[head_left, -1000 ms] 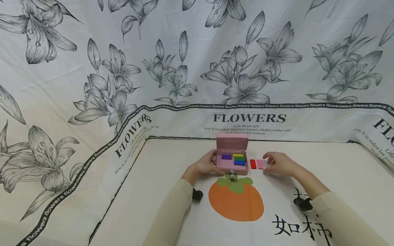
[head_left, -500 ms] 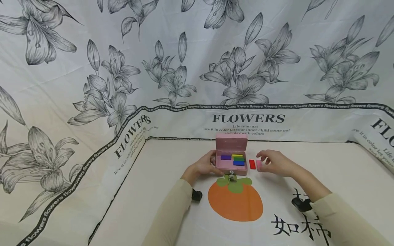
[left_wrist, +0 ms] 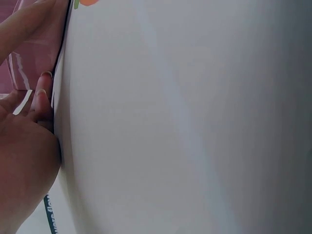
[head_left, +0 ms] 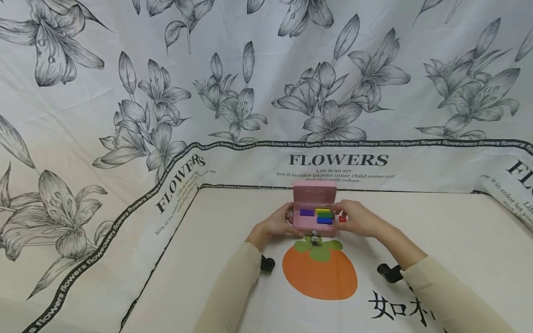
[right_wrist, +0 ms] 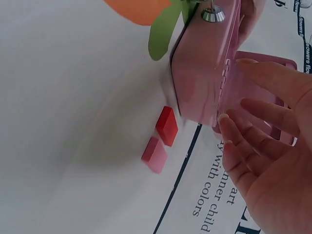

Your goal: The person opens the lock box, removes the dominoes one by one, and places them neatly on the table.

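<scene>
A small pink metal box (head_left: 303,226) stands with its lid (head_left: 314,194) raised and a silver clasp at the front. My left hand (head_left: 275,221) grips its left side, thumb near the front corner and fingers toward the back. Inside lie a purple block (head_left: 307,212), a yellow block (head_left: 322,210), a green block (head_left: 325,215) and a blue block (head_left: 325,220). At the box's right rim, my right hand (head_left: 358,218) reaches over with loosely bent fingers and nothing visible between them. Below it on the table are a red block (right_wrist: 167,126) and a pink block (right_wrist: 155,155), the latter hidden in the head view.
A white cloth printed with an orange persimmon (head_left: 319,273) and black characters (head_left: 387,306) covers the table in front of the box. Close behind the lid rises a flower-printed curtain (head_left: 233,166), which also runs along the left side.
My right hand has moved left, from beside the pink block, across the two loose blocks to the box's right rim. The left hand and the box stay in place.
</scene>
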Demonstrator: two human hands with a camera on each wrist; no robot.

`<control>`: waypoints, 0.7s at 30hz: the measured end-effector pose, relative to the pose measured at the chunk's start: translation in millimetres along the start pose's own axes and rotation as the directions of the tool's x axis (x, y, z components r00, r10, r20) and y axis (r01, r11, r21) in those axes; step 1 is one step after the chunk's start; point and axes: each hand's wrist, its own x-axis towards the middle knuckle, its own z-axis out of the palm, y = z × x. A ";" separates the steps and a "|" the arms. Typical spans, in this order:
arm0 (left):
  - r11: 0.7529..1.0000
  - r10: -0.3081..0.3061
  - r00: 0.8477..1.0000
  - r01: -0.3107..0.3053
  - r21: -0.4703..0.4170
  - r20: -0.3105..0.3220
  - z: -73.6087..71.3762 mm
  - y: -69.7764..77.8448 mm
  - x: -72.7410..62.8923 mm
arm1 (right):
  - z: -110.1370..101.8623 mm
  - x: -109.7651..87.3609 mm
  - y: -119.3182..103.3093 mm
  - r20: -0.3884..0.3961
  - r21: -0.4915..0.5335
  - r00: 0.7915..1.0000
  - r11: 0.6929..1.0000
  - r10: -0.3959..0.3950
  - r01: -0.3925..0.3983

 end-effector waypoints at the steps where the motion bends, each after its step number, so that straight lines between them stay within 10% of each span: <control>1: 1.000 0.001 1.000 -0.001 -0.001 -0.001 0.0 0.0 0.1 | 1.0 2.0 -0.5 0.003 -0.003 1.000 1.000 -0.007 0.007; 21: 1.000 0.022 1.000 -0.022 -0.007 0.006 0.9 -2.6 2.5 | 20.3 29.4 -0.3 0.044 -0.180 0.999 0.984 0.014 -0.006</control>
